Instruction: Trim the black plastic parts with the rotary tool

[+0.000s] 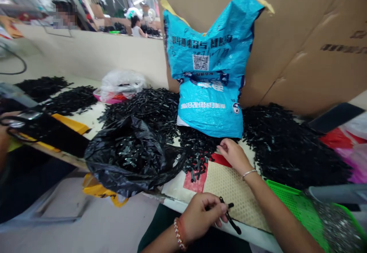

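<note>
My left hand (202, 211) is closed at the table's front edge, pinching a slim black strip (233, 222) with a rounded end; a short black bit crosses it near my fingertips. Farther forward, my right hand (233, 154) has its fingers pressed together at the edge of a heap of small black parts (196, 150). Whether anything is in those fingers I cannot make out. Behind that heap stands a blue printed sack (210, 107). A beige dotted mat (229, 186) lies below my right hand, partly over a red sheet (196, 180).
To the left, a black plastic bag (157, 171) holds many black pieces. Dark piles of strips (286, 146) lie to the right. Near my right forearm, a green basket (286, 195) sits beside small metal parts (338, 222). Cardboard (298, 54) stands behind; another person's arm (4, 138) is at far left.
</note>
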`<action>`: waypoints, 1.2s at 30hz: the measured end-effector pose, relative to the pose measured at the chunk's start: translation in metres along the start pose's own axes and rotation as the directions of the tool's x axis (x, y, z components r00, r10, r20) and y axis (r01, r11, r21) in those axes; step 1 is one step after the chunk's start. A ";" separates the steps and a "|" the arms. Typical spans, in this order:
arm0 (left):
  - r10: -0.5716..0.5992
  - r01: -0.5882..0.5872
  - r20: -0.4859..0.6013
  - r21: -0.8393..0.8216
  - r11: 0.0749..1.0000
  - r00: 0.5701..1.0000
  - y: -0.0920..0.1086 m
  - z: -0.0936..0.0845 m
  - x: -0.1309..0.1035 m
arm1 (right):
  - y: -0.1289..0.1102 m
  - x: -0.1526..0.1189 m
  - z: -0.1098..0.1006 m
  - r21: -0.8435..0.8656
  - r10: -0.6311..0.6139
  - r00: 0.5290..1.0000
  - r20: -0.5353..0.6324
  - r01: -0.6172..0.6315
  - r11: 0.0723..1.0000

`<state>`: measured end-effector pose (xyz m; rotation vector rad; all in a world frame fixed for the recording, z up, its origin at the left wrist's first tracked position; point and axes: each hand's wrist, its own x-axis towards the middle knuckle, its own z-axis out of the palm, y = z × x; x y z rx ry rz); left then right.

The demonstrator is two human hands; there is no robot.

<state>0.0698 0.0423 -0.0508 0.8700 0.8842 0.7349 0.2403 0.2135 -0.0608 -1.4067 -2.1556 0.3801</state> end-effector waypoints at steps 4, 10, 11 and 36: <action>0.042 -0.040 -0.051 0.054 0.998 0.998 -0.008 -0.011 0.000 | -0.020 -0.005 -0.004 -0.032 -0.071 0.989 0.127 0.075 0.997; 0.125 -0.133 -0.176 -0.033 0.991 0.976 -0.015 -0.026 0.008 | -0.032 0.002 0.022 0.051 -0.094 0.962 0.255 0.084 0.995; 0.121 -0.134 -0.192 -0.054 0.989 0.974 -0.014 -0.028 0.007 | -0.032 0.004 0.026 0.032 -0.094 0.958 0.271 0.089 0.996; 0.100 -0.312 -0.360 -0.598 0.738 0.928 0.010 0.006 -0.012 | -0.047 -0.129 0.006 -0.055 -0.521 0.781 -0.345 0.538 0.841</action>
